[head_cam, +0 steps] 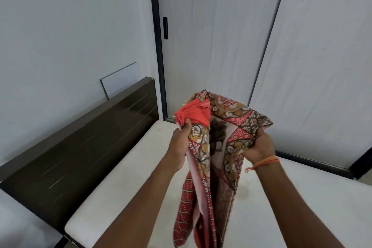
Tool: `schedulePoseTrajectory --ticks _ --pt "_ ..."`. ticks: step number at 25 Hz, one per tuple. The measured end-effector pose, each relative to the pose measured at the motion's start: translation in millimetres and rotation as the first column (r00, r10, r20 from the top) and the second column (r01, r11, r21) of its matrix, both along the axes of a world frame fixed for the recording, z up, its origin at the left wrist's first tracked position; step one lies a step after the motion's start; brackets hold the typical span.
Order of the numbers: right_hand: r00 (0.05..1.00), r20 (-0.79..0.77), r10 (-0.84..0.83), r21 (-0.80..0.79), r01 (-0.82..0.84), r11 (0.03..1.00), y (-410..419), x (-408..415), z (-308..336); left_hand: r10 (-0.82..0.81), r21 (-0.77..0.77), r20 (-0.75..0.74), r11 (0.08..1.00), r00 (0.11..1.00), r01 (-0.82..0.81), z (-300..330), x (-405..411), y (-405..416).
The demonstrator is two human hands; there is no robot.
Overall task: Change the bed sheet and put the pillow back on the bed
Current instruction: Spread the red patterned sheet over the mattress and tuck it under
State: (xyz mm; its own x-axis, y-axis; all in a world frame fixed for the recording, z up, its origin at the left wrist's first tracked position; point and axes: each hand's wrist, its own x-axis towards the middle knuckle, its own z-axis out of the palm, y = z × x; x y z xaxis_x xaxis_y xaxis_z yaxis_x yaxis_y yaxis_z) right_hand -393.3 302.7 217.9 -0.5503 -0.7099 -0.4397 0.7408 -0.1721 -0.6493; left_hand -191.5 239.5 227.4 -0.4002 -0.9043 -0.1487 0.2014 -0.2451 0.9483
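Observation:
A patterned bed sheet in red, brown and cream is bunched and held up above the bare white mattress. My left hand grips a gathered red part of the sheet at its upper left. My right hand, with an orange thread at the wrist, grips the sheet's right edge. The cloth between the hands forms an open loop, and a long fold hangs down between my forearms to the bottom of the frame. No pillow is in view.
A dark wooden headboard runs along the mattress's left side. Behind it leans a white panel against the wall. Pale sliding wardrobe doors with a black frame and handle stand close beyond the mattress.

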Motion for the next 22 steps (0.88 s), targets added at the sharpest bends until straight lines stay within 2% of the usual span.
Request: schedulePoseTrajectory --ticks 2,4,7,10,14,17,19,21,22 --pt "0.999 0.000 -0.034 0.005 0.034 0.999 11.8 -36.2 5.4 0.070 -0.042 0.046 0.997 0.997 -0.068 0.9 -4.5 -6.5" --pt "0.998 -0.046 -0.037 0.028 0.039 0.999 16.9 -51.5 12.9 0.175 -0.156 0.214 0.977 0.961 -0.143 -0.5 -13.4 -10.0" --pt "0.990 -0.140 -0.003 0.081 0.015 0.997 11.2 -41.3 15.1 0.370 -0.336 0.445 0.913 0.816 -0.231 -11.1 -24.3 -9.8" --pt "0.977 -0.215 -0.001 0.157 0.036 0.987 -1.6 -49.3 11.7 0.473 -0.424 0.578 0.870 0.665 -0.250 -16.0 -20.6 -12.5" --pt "0.937 -0.351 0.006 0.266 0.093 0.959 -15.3 -90.5 16.4 0.527 -0.445 0.658 0.848 0.538 -0.288 -16.7 -12.3 -6.8" --pt "0.941 -0.316 -0.122 0.235 0.202 0.951 -20.4 -119.9 10.8 0.585 -0.526 0.686 0.809 0.432 -0.262 -18.5 -4.6 -12.9" --pt "0.932 -0.348 -0.105 0.274 0.208 0.939 -23.1 -133.7 -2.5 0.611 -0.564 0.704 0.791 0.362 -0.238 -15.1 1.3 -16.8" --pt "0.913 -0.405 -0.051 0.441 0.244 0.864 -21.7 -141.6 -19.1 0.614 -0.580 0.715 0.788 0.335 -0.206 -8.0 4.3 -17.3" --pt "0.840 -0.538 0.064 0.536 0.282 0.796 -18.4 -140.1 -23.9 0.619 -0.589 0.714 0.784 0.328 -0.197 -4.4 6.4 -18.0"
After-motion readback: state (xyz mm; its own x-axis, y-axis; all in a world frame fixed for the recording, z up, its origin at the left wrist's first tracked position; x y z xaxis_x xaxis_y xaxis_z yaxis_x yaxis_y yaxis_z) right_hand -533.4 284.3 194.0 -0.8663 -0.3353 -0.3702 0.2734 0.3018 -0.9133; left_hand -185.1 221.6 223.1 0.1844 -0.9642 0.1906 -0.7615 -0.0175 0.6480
